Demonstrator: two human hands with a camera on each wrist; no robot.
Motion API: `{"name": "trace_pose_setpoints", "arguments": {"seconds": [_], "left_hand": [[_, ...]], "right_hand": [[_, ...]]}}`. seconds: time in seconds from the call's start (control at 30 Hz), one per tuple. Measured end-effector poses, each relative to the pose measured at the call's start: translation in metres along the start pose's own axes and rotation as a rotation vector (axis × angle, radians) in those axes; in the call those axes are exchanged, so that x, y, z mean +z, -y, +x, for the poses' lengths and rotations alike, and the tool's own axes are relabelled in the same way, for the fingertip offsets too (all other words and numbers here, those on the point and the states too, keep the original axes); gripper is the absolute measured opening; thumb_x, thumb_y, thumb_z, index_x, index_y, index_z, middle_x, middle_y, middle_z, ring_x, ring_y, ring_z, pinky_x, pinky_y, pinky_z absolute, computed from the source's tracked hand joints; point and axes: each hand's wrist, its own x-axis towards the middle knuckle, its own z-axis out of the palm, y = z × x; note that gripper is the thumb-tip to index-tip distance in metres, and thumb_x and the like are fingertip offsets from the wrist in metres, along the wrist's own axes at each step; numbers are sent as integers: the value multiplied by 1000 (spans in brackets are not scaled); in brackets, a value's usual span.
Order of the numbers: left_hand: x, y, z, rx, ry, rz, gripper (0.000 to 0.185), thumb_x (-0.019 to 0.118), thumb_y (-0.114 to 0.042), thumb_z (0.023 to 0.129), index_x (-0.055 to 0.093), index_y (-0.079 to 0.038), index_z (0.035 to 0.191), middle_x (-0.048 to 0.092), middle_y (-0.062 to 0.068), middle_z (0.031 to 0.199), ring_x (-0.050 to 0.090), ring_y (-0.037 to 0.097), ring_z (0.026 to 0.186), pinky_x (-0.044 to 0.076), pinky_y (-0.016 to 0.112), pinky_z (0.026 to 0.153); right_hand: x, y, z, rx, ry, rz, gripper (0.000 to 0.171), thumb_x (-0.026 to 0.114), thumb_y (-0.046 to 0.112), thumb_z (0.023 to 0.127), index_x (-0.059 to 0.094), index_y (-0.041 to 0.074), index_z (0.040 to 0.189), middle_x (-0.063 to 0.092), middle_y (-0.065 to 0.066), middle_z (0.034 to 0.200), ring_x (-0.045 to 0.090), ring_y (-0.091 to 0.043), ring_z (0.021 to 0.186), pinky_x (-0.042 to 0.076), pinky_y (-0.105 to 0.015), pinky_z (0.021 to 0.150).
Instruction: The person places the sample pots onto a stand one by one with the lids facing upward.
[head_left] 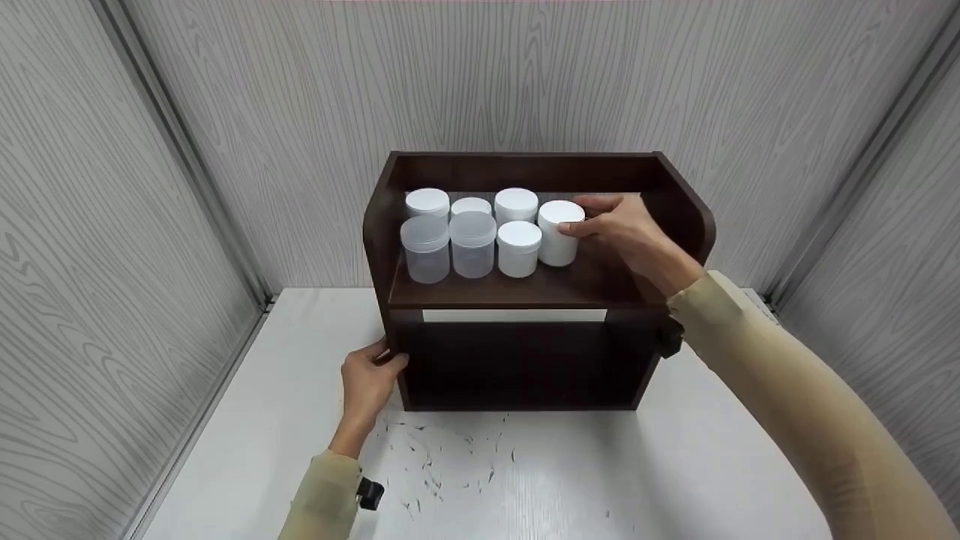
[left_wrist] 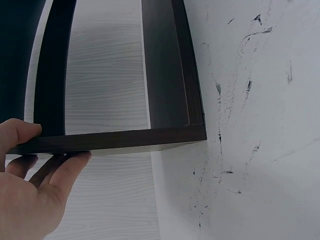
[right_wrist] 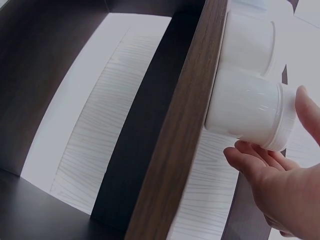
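A dark brown two-tier wooden shelf [head_left: 525, 295] stands on the white table. My left hand [head_left: 369, 379] pinches the edge of its left side panel [left_wrist: 120, 139], thumb on one face and fingers on the other. On the upper tier, my right hand [head_left: 626, 229] holds a white lidded jar [head_left: 559, 244] at the right end of the front row. The thumb lies at the lid and the fingers are along the jar's side, as the right wrist view shows. The jar [right_wrist: 245, 105] stands upright on the board, beside a shorter white jar [head_left: 518, 259].
Two translucent jars [head_left: 472, 255] stand at the left of the front row. Behind are white-lidded jars [head_left: 516, 201]. The lower tier [head_left: 517, 367] is dark inside. Black scuff marks [head_left: 427, 472] dot the table in front. Grey wood-grain walls [head_left: 480, 75] surround the table.
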Motion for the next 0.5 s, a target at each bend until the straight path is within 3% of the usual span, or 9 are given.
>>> {"name": "trace_pose_setpoints", "arguments": {"seconds": [0.2, 0.4, 0.5], "left_hand": [[0, 1, 1, 3, 0, -9, 47, 72, -5, 91, 64, 11, 134, 69, 27, 127, 71, 39, 114, 61, 41, 90], [1, 1, 1, -3, -7, -10, 46, 72, -4, 90, 65, 10, 133, 70, 27, 127, 71, 39, 113, 61, 39, 90], [2, 0, 1, -14, -5, -12, 47, 72, -5, 91, 64, 11, 134, 69, 27, 127, 71, 39, 114, 60, 40, 91]], "right_hand": [[-1, -1, -9, 13, -34, 21, 70, 91, 7, 83, 60, -3, 145, 66, -16, 137, 67, -13, 104, 55, -34, 98], [0, -4, -30, -129, -90, -35, 79, 91, 10, 83, 52, -9, 149, 55, -21, 151, 53, -23, 140, 46, -30, 111], [4, -6, -44, -218, -118, -31, 80, 90, 5, 83, 49, -11, 150, 52, -25, 152, 53, -30, 141, 46, -33, 112]]}}
